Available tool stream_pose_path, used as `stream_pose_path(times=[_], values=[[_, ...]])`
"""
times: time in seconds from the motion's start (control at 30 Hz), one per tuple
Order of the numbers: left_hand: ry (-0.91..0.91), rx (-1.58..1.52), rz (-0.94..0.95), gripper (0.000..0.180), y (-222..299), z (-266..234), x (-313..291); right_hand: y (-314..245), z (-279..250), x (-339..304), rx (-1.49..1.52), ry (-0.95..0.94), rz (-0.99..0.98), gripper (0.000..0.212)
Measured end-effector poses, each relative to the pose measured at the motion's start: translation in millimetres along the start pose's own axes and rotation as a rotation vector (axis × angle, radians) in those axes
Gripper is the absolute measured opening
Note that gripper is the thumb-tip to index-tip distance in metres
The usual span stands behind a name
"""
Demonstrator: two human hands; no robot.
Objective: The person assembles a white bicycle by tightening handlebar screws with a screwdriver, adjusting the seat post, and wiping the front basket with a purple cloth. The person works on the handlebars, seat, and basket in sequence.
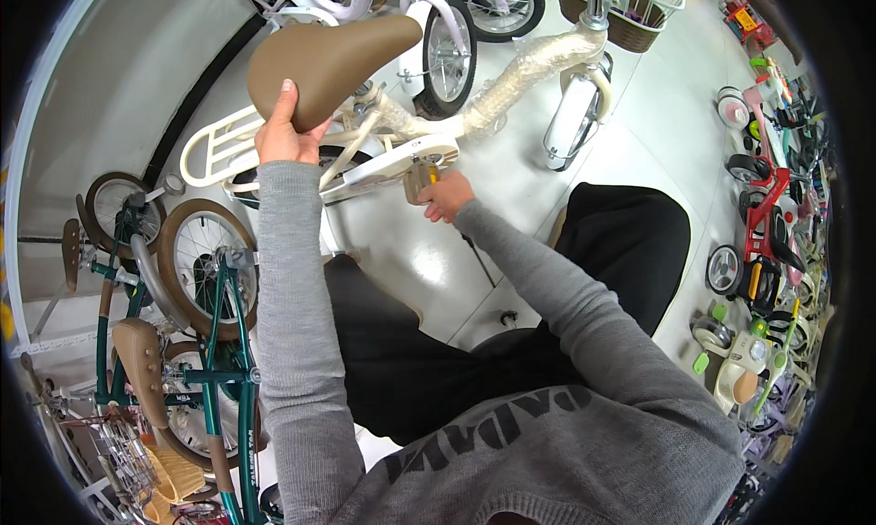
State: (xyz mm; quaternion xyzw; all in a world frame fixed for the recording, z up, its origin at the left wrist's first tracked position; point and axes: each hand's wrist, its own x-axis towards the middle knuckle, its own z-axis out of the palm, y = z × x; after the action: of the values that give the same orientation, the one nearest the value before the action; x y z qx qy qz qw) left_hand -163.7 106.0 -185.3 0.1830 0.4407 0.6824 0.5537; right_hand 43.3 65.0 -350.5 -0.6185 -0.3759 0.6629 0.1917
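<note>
- The cream child's bicycle (392,151) stands on the floor right in front of the person, with its frame tube wrapped in clear bubble film (520,73) up ahead of the right hand.
- The left hand (285,135) is closed over the rear edge of the brown saddle (328,58), thumb up against it, and seems to be steadying the bicycle.
- The right hand (447,195) is curled narrowly around the tan pedal (420,180), just below the cream chain guard (401,160); a small yellow piece shows between the fingers, too small to name.
- The step in hand looks like fitting or tightening the pedal at the crank.
- The next move probably calls for a firm hold on the saddle while the right hand turns at the pedal, kept square to the crank.
- The cream rear rack (214,146) sits just left of the left hand.
- A green bicycle (214,343) stands well left of the left forearm; small ride-on toys (766,242) line the floor far right of the right arm.
</note>
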Motion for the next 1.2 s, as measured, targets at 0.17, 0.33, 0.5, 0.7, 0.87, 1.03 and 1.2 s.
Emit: stream_pose_path(times=[0.17, 0.33, 0.5, 0.7, 0.87, 1.03, 1.2], values=[[0.020, 0.006, 0.033, 0.042, 10.9, -10.2, 2.8, 16.7, 49.9, 13.8, 0.042, -0.048, -0.049, 0.022], [0.002, -0.025, -0.029, 0.044, 19.4, -17.1, -2.7, 44.1, 82.1, 32.5, -0.067, -0.006, -0.083, 0.024], [0.026, -0.033, -0.053, 0.043, 18.9, -22.2, -12.5, 77.2, 89.6, 59.5, -0.066, -0.003, 0.013, 0.029], [0.036, -0.087, -0.117, 0.045, 24.3, -33.1, -19.3, 89.7, 83.1, 77.3, 0.007, -0.051, 0.107, 0.032], [0.021, -0.083, -0.133, 0.045, 22.3, -33.3, -20.6, 84.9, 73.4, 77.9, -0.044, -0.094, 0.114, 0.030], [0.012, -0.069, -0.113, 0.043, 16.6, -30.5, -18.7, 82.8, 68.7, 79.8, -0.062, -0.091, 0.130, 0.029], [-0.013, -0.144, -0.163, 0.044, 22.4, -34.1, -19.1, 86.8, 71.7, 79.9, -0.035, -0.066, 0.157, 0.034]])
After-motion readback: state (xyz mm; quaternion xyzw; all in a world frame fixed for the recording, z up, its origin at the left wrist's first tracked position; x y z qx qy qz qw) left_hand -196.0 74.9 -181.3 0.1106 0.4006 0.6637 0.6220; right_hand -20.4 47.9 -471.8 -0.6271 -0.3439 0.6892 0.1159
